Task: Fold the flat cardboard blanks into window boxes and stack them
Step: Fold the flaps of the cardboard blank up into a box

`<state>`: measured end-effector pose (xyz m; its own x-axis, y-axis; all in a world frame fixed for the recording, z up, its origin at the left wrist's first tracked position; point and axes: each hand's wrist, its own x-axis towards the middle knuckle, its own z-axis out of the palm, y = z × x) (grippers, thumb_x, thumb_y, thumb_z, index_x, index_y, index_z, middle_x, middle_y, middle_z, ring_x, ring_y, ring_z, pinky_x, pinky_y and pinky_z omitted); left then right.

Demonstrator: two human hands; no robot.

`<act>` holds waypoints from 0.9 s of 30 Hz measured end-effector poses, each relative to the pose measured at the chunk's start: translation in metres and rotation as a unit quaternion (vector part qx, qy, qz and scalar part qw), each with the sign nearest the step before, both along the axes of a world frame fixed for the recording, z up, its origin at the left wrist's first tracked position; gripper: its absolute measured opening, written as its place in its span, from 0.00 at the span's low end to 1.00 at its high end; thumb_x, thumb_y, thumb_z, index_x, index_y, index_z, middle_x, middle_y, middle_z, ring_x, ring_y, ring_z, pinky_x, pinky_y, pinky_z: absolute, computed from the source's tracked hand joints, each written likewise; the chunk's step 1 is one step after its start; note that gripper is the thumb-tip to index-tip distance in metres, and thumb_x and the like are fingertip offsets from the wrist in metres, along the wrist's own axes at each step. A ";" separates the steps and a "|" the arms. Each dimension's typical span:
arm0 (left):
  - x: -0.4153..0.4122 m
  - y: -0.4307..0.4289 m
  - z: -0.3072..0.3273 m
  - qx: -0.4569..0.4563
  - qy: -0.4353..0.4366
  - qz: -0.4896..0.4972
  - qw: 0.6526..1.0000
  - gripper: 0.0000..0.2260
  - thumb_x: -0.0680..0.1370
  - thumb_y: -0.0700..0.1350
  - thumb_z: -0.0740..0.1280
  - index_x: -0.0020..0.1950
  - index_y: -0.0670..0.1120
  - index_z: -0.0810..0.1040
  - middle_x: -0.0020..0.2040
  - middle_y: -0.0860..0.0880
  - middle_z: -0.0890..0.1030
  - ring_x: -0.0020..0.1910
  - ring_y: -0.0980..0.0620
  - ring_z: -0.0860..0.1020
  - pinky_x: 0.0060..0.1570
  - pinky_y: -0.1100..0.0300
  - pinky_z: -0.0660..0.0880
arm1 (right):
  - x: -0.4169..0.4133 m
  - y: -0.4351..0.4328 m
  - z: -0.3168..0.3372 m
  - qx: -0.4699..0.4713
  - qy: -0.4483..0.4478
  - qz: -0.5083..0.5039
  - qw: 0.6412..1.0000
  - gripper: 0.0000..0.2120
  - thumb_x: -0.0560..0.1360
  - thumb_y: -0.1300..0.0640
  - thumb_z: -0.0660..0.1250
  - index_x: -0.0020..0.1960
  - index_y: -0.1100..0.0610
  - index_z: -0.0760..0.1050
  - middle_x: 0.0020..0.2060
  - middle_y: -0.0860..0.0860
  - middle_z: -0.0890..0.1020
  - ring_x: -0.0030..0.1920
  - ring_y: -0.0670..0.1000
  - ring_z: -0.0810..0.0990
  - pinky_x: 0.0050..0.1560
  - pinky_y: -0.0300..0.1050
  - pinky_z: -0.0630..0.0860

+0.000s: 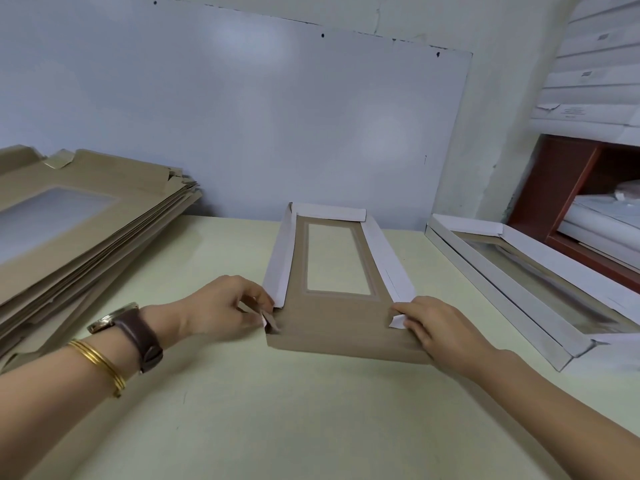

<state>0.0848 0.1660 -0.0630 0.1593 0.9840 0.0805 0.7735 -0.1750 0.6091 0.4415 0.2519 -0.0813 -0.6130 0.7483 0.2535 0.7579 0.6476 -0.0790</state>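
A stack of flat blanks [79, 230], brown with a clear window on the top sheet, lies at the left edge of the frame on the pale table [277, 410], its far end near the grey wall board [242, 116]. Lower left, the forearm wears two gold bangles [98, 363] and a brown-strapped watch [128, 332].

The left hand [221, 306] reaches to the near left corner of the half-folded box [339, 323]. Its grip is closed on the box, with the thumb and forefinger pinching a small tab at that corner.

The box sits flat on the table at the centre of the frame. Its brown inside faces up, and the window [337, 259] shows the table through it. Both long walls and the far wall stand up, white on their inner faces. The near flap lies flat.

The right hand [440, 330] rests on the near right corner, fingers stretched over the flap and touching a small white tab there. I cannot tell whether its grip pinches the tab or only presses on it.

At the right, finished boxes [519, 282] lie stacked, open side up, on the table beside a red-brown shelf [571, 202].
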 end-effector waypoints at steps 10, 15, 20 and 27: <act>-0.015 0.010 0.005 -0.060 -0.063 -0.050 0.995 0.08 0.70 0.30 0.74 0.46 0.41 0.84 0.46 0.47 0.86 0.50 0.49 0.83 0.57 0.52 0.78 | -0.004 -0.008 -0.001 0.010 -0.010 0.006 1.000 0.13 0.82 0.58 0.53 0.61 0.51 0.73 0.46 0.48 0.73 0.49 0.49 0.70 0.50 0.45 0.71; -0.017 0.015 0.007 -0.072 -0.097 -0.036 0.992 0.06 0.70 0.38 0.76 0.47 0.42 0.86 0.47 0.47 0.86 0.52 0.52 0.82 0.58 0.61 0.76 | -0.005 -0.012 -0.002 0.016 -0.020 0.010 1.000 0.16 0.83 0.55 0.53 0.69 0.50 0.69 0.50 0.47 0.73 0.53 0.49 0.70 0.53 0.43 0.71; -0.018 0.018 0.007 -0.084 -0.115 -0.020 0.990 0.06 0.74 0.42 0.73 0.45 0.39 0.83 0.38 0.44 0.79 0.39 0.50 0.73 0.43 0.63 0.72 | -0.005 -0.012 -0.003 0.017 -0.029 0.006 0.999 0.18 0.84 0.54 0.52 0.73 0.49 0.65 0.52 0.46 0.72 0.56 0.48 0.69 0.53 0.40 0.70; -0.027 0.018 0.003 -0.105 -0.165 -0.030 0.980 0.08 0.74 0.37 0.71 0.52 0.43 0.85 0.52 0.46 0.85 0.53 0.53 0.82 0.54 0.68 0.74 | -0.007 -0.013 -0.007 0.029 -0.042 -0.008 0.999 0.19 0.84 0.53 0.50 0.74 0.49 0.63 0.55 0.46 0.72 0.58 0.47 0.68 0.51 0.40 0.71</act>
<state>0.0574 0.1836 -0.0595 0.2165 0.9741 -0.0651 0.5196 -0.0585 0.8524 0.4344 0.2389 -0.0881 -0.6225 0.7432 0.2453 0.7699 0.6378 0.0217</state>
